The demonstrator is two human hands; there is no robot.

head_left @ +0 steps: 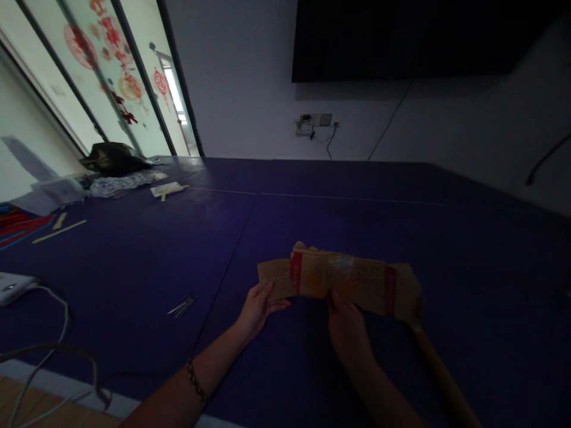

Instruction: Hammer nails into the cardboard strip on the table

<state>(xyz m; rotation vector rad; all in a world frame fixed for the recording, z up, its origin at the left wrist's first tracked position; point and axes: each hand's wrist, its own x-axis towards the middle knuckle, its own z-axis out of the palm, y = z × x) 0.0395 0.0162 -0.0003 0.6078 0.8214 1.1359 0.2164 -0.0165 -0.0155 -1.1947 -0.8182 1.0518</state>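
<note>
A long folded piece of brown cardboard [370, 282] with red bands, fine print and shiny clear tape over its middle is held above the purple surface. My left hand [256, 310] pinches the narrower cardboard flap [277, 274] at its left end, thumb on top. On the lower edge near the middle, my right hand [350, 330] is closed with the thumb in front and the other fingers hidden behind. From the cardboard's right end a wooden handle [446, 371] runs down towards me; whatever it joins is covered by the cardboard.
Several thin metal rods [182, 305] lie left of my hands on the purple surface [312, 220]. A white power strip [18, 287] with a cable is at the left edge. Further back are yellowish strips [60, 232], a white packet [167, 189] and a dark bag [115, 158].
</note>
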